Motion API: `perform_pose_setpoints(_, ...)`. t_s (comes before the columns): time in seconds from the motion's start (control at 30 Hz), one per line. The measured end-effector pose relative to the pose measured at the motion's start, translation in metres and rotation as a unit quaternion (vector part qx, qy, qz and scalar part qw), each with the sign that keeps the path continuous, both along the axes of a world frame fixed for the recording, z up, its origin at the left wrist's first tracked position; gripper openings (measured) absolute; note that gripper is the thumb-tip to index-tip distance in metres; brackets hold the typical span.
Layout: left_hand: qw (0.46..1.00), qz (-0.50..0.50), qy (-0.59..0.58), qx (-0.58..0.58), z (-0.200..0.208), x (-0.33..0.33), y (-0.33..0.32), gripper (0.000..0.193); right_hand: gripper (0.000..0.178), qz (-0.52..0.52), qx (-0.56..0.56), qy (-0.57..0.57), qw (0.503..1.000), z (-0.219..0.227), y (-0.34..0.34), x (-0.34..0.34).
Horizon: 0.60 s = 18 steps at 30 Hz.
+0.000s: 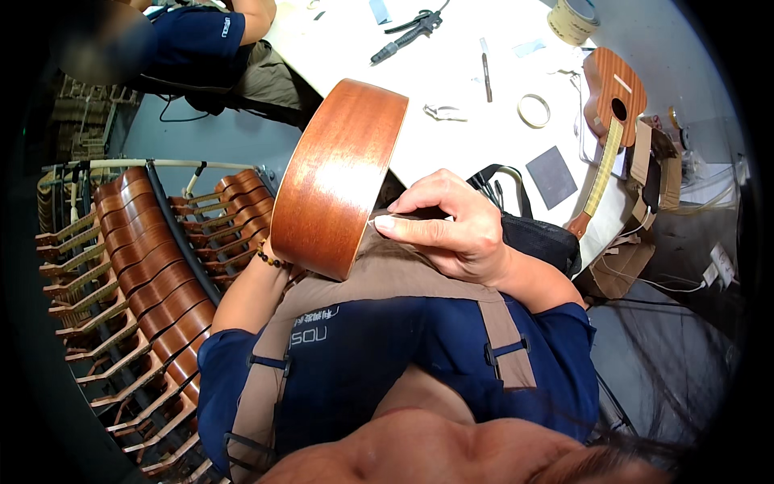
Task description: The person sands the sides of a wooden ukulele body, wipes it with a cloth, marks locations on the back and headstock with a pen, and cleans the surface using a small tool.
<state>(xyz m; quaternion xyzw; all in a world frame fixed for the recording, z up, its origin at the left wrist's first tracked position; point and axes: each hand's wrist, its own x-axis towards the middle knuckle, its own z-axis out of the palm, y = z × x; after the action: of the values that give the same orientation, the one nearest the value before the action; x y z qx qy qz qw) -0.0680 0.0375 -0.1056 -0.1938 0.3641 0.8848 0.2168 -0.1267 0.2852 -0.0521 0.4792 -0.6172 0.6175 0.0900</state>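
A ukulele body (pixel 340 173) in glossy reddish-brown wood stands tilted in front of my chest, its curved side toward me and a pale line along its edge. My left forearm, with a beaded bracelet (pixel 269 257) at the wrist, reaches behind the body; the hand itself is hidden there. Against the body's right edge, my right hand (pixel 451 218) holds thumb and forefinger close together in a pinch. Something small and whitish shows at those fingertips, too little to name. A brown apron (pixel 411 270) lies behind the hand.
The white table (pixel 451 73) bears an air blow gun (pixel 411 36), a pen-like tool (pixel 486 71), a tape roll (pixel 533 110), dark sandpaper (pixel 551 177) and another ukulele (pixel 614 97). A rack of instrument bodies (pixel 149 258) stands left. Another person's sleeve (pixel 197 40) is at upper left.
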Motion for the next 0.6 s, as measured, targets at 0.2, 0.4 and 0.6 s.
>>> perform_pose_setpoints(0.2, 1.0, -0.002, 0.0, 0.001, 0.0001, -0.0012, -0.0007, 0.051, 0.027, -0.018, 0.0, 0.012, 1.0, 0.0017, -0.0002, -0.0005)
perform_pose_setpoints(0.4, 1.0, -0.001, 0.0, 0.0, -0.0009, -0.0016, -0.0015, 0.052, 0.03, -0.018, 0.02, 0.017, 0.999, 0.0076, 0.0019, -0.0006)
perform_pose_setpoints(0.6, 1.0, -0.001, -0.001, -0.002, -0.0007, -0.0026, -0.0025, 0.052, 0.032, -0.022, 0.021, 0.019, 0.999, 0.0087, 0.0021, -0.0019)
